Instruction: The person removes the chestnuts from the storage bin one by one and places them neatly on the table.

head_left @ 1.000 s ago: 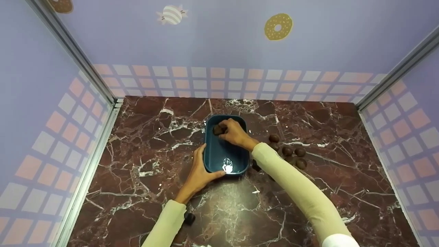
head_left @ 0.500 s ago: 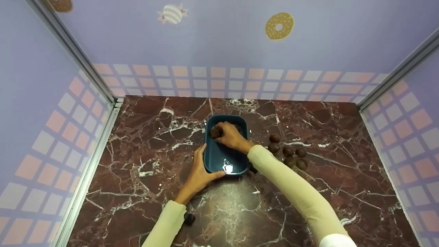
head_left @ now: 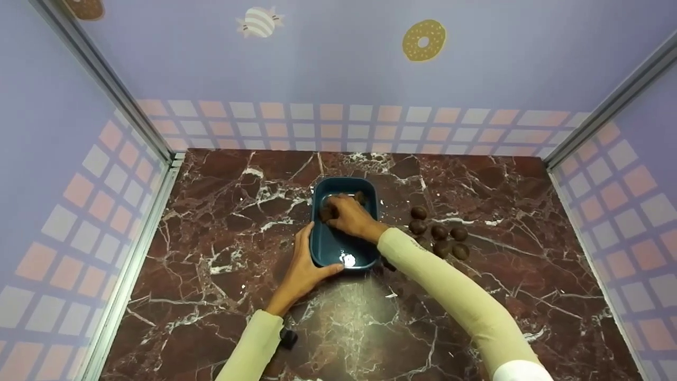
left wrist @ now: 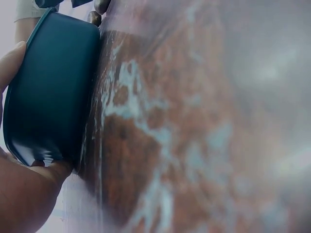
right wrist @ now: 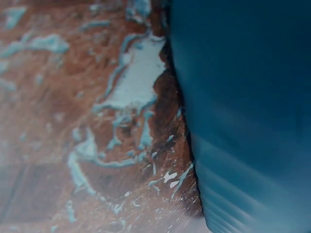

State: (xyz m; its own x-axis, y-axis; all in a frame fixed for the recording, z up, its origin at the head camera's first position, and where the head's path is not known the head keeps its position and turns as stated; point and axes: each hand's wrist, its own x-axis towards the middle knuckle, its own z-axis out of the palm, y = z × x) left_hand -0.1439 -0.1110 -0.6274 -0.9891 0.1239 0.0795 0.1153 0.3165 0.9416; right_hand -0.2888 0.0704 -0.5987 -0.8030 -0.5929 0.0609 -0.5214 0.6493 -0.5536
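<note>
A deep blue rectangular container (head_left: 338, 182) stands on the marbled surface. My left hand (head_left: 302, 272) holds its near left corner, thumb on the near rim and fingers along the left side. In the left wrist view, that hand's thumb and fingers (left wrist: 24, 194) span the container's outer wall (left wrist: 56, 82). Inside the container, my right hand (head_left: 349, 216) pinches a round brown ball (head_left: 326, 213) near the left wall; its exact kind is unclear. Another brown ball (head_left: 360, 198) lies by the far right wall. The right wrist view shows only the container's side (right wrist: 243, 107) and the surface.
Several brown balls (head_left: 439, 232) lie in a loose group to the right, partly behind the right sleeve (head_left: 449, 286). Something dark shows beside the container's right wall, mostly hidden by that arm. Patterned panels (head_left: 338, 63) enclose the marbled surface (head_left: 222, 211) at the back and sides.
Within the container, my right hand has moved slightly left and nearer with its ball. The ball by the far right wall has come into sight. My left hand keeps its hold.
</note>
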